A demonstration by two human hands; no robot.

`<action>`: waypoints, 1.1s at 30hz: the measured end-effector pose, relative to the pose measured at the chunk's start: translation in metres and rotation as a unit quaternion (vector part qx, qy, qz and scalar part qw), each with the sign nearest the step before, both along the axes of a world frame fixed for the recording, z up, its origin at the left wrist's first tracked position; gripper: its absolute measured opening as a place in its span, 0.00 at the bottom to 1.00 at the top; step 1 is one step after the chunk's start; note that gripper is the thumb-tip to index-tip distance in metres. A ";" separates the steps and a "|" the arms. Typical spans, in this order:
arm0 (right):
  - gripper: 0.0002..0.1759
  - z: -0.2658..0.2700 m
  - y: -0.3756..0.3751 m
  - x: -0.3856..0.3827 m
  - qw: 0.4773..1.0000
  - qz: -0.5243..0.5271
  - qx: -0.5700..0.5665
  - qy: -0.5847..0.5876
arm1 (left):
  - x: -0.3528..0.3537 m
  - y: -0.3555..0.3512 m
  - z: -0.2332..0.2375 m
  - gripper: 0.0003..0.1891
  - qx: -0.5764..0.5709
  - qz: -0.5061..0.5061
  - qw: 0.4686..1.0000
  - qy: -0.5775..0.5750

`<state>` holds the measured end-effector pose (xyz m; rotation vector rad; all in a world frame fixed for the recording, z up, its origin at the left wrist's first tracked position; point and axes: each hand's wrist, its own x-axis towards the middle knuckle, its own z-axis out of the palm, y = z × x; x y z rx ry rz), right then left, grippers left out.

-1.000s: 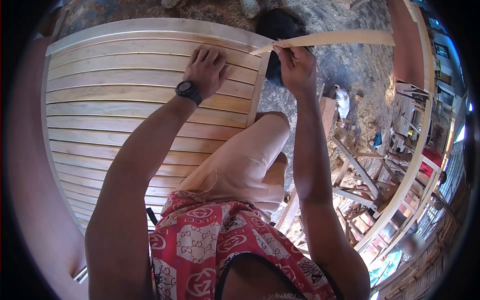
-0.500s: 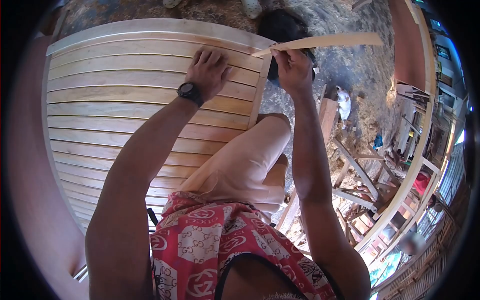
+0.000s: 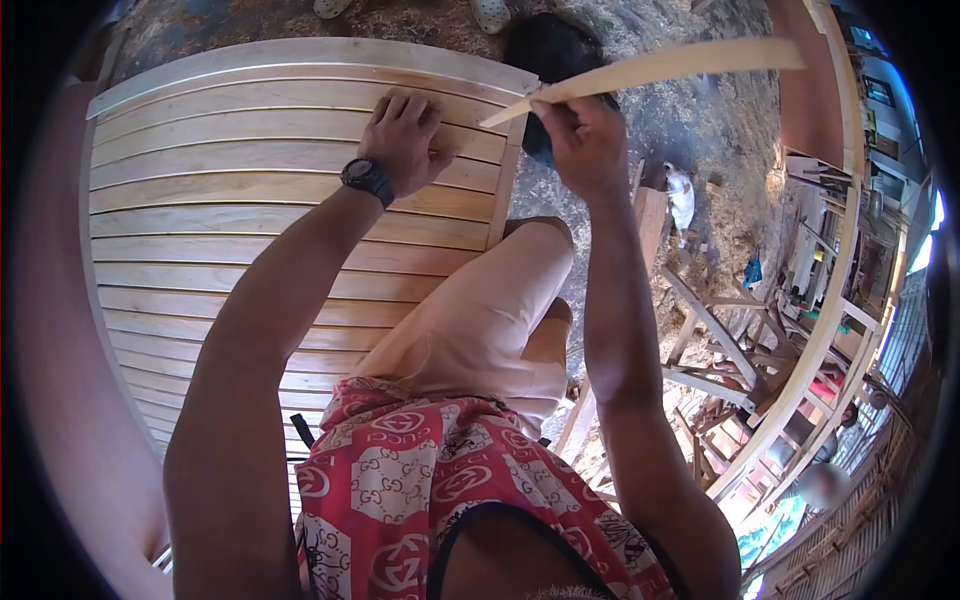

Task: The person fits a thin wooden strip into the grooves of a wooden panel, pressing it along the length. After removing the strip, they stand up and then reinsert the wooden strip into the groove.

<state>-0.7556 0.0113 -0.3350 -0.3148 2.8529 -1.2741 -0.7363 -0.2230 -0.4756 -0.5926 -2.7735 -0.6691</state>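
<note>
My right hand (image 3: pixel 585 140) is closed on a thin, pale wooden strip (image 3: pixel 680 68) near its left end. The strip's pointed tip lies over the right edge of a slatted wooden panel (image 3: pixel 250 218), and its longer, curved part sticks out to the right above the ground. On the panel's upper slats rests my left hand (image 3: pixel 408 140), with nothing seen in it, its thumb apart and its fingers bent forward over the wood. A black watch (image 3: pixel 367 179) is on that wrist. Dark gaps run between the panel's slats, and a wider rail (image 3: pixel 310 56) borders the far side.
A black round object (image 3: pixel 555 60) stands on the ground just beyond the panel's corner. White and spotted shoes (image 3: pixel 490 14) show at the top. To the right lie a white animal-like shape (image 3: pixel 681 200), wooden trestle pieces (image 3: pixel 715 325) and a long timber rail (image 3: pixel 820 370). Shavings cover the floor.
The strip's tip has moved left and slightly down over the panel, while its far end has risen to the right. My left hand has shifted a little left.
</note>
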 end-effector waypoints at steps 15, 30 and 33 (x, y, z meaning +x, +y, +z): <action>0.06 -0.040 -0.013 0.015 0.997 0.025 -0.006 0.074 | 0.002 0.001 0.005 0.29 0.008 0.001 0.999 -0.031; 0.05 -0.039 -0.019 0.015 0.996 0.029 -0.018 0.081 | -0.006 -0.001 0.006 0.27 0.000 -0.024 0.998 -0.065; 0.05 -0.039 -0.020 0.016 0.996 0.026 -0.032 0.083 | -0.004 0.000 0.006 0.27 -0.008 -0.021 0.998 -0.059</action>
